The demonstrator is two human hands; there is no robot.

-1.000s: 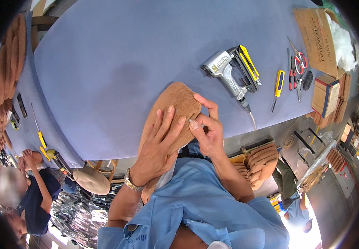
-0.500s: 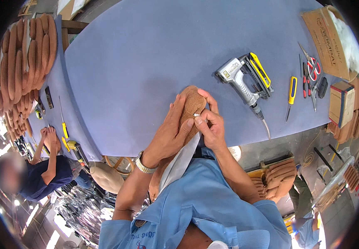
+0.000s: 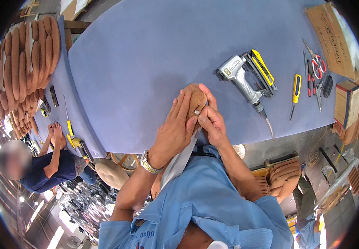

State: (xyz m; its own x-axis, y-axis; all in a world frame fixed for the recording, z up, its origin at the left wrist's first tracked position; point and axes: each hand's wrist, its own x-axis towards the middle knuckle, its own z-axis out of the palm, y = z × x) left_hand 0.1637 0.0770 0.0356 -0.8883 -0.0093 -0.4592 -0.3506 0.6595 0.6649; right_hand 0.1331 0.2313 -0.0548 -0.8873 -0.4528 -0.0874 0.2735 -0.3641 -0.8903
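Observation:
A long brown upholstered pad [image 3: 197,96] with a rounded end lies partly over the table's near edge. My left hand [image 3: 174,126] lies along its left side, fingers together and thumb bent in, gripping it. My right hand [image 3: 212,121] holds its right edge, with thumb and bent index finger pinching by a small white tuft [image 3: 197,112] at the seam. From beneath my hands a pale grey-white strip [image 3: 180,162] runs back toward my body. Part of the pad is hidden behind my left hand and forearm.
Right of my hands lies a staple gun [image 3: 246,81] with its hose. Farther right are a yellow screwdriver [image 3: 297,91], red-handled scissors [image 3: 319,65], pliers and a cardboard box [image 3: 333,39]. Brown pads [image 3: 28,62] are stacked at left, where a co-worker [image 3: 55,164] sits.
Both hands remain on the pad. My left fingers have shifted slightly over its end, and my right thumb and finger have moved a little at the seam. The whole view has tilted slightly.

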